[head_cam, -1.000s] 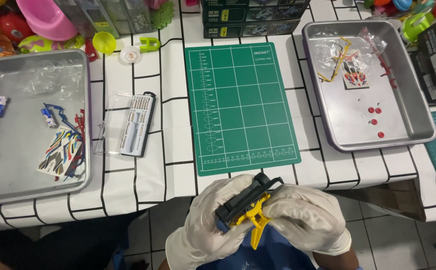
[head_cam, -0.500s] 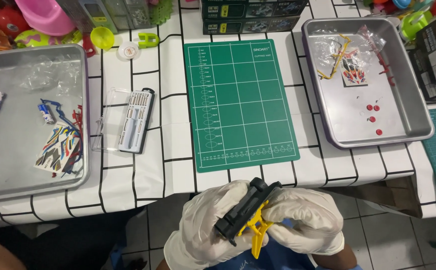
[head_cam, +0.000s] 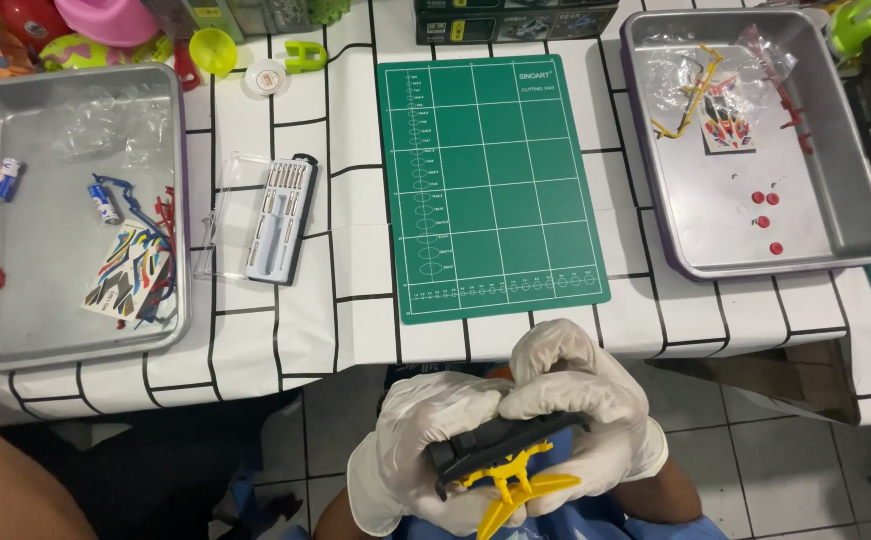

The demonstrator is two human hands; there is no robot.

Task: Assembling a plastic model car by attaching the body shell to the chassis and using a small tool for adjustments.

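Observation:
Both my hands wear white gloves and hold one small model part below the table's front edge. The part is a black plastic chassis [head_cam: 500, 448] with a yellow forked piece [head_cam: 511, 485] sticking out beneath it. My left hand [head_cam: 425, 450] grips its left end from below. My right hand [head_cam: 580, 405] closes over its top and right end, fingers pressing on the black body. The green cutting mat [head_cam: 490, 180] lies on the table just beyond my hands.
A metal tray [head_cam: 170, 200] at the left holds batteries, a sticker sheet and small parts. Another metal tray [head_cam: 860, 200] at the right holds plastic bags, a sticker and red pieces. A screwdriver bit set [head_cam: 277, 217] lies between left tray and mat. Toys crowd the far edge.
The black and yellow part has turned from upright to lying nearly level in my hands. My hands have shifted slightly lower and closer together around it.

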